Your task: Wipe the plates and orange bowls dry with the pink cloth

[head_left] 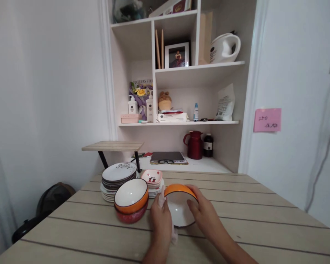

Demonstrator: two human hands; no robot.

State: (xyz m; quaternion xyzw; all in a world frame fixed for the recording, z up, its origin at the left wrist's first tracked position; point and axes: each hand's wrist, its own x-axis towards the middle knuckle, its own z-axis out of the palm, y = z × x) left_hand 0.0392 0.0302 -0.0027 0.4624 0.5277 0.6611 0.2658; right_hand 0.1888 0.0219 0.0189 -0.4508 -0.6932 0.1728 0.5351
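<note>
At the left of the tabletop (79, 236), you have a stack of plates (119, 172). Right of it, an upper bowl (132, 196), orange outside, sits in a red lower bowl (130, 217), close to your working space; keep your left elbow and wrist clear of that rim. Just behind, a pink dish (151, 177) tops another pile.

Your left hand (161, 216) holds a cloth (161, 198) at the left side of the held bowl (181, 214). Gather in the cloth's loose end below, so that it does not drag, and keep an even pressure along the rim. The held bowl is in front of you, tilted with its white inside towards you; whether it touches the tabletop cannot be determined.

Your right hand (206, 211) grips its right edge, thumb inside, fingers outside. That grip appears sound: maintain it whenever the left shifts, and turn the bowl in small steps.
</note>
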